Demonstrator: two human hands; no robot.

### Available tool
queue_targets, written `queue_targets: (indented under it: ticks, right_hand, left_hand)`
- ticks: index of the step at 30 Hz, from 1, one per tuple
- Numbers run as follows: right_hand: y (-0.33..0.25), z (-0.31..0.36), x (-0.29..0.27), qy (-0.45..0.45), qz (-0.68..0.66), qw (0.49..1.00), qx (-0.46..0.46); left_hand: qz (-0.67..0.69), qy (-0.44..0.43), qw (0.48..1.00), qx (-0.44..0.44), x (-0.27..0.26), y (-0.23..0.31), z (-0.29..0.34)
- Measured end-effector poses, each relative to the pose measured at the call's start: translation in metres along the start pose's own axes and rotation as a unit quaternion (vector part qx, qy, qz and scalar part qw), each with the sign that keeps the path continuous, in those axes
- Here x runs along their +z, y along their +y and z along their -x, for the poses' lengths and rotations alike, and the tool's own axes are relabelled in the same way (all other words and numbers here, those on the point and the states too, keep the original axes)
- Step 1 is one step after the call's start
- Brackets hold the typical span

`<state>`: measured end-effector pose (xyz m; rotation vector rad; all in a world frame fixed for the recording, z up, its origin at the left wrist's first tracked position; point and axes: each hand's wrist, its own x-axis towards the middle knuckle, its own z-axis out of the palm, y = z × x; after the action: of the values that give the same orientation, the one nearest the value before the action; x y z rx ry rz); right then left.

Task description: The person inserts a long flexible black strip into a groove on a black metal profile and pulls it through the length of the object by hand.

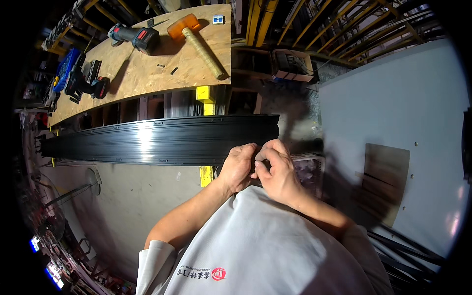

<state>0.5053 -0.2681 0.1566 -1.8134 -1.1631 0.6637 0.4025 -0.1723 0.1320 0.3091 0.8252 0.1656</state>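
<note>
A long black grooved profile [187, 142] lies across in front of me, with its right end near my hands. Close to that end, my left hand [238, 167] is closed with its fingers curled at the profile's near edge. My right hand [275, 168] is right beside it, thumb and forefinger bent together in a pinch. Both hands nearly touch each other. Whatever sits between the fingers is too small or too hidden to make out.
Beyond the profile a wooden board table [147, 64] bears a mallet with an orange head [183, 27], a cordless power tool [133, 37] and a cordless drill [86, 86]. A yellow support [206, 176] stands under the profile. To the right rises a large grey panel [388, 108].
</note>
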Motion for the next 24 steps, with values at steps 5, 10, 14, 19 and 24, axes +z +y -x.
queue_targets:
  ticks: [5,10,14,19,24]
  right_hand:
    - [0.015,-0.015,-0.024,0.003,0.017,1.000,-0.004]
    - [0.035,-0.027,-0.041,-0.050,-0.006,0.999,0.007]
    - [0.042,-0.034,-0.049,-0.080,-0.017,0.997,0.008]
    - [0.053,-0.041,-0.052,-0.116,0.033,0.992,-0.024]
    - [0.077,-0.076,-0.051,-0.060,0.136,0.977,-0.154]
  left_hand:
    - [-0.085,-0.027,0.996,0.022,-0.011,-0.003,-0.014]
    - [-0.094,-0.036,0.995,0.001,-0.006,0.003,-0.022]
    - [-0.126,-0.016,0.992,0.015,-0.003,0.001,-0.030]
    - [-0.197,0.000,0.979,0.052,0.000,0.002,-0.036]
    - [-0.118,0.048,0.990,0.065,-0.004,-0.003,-0.047]
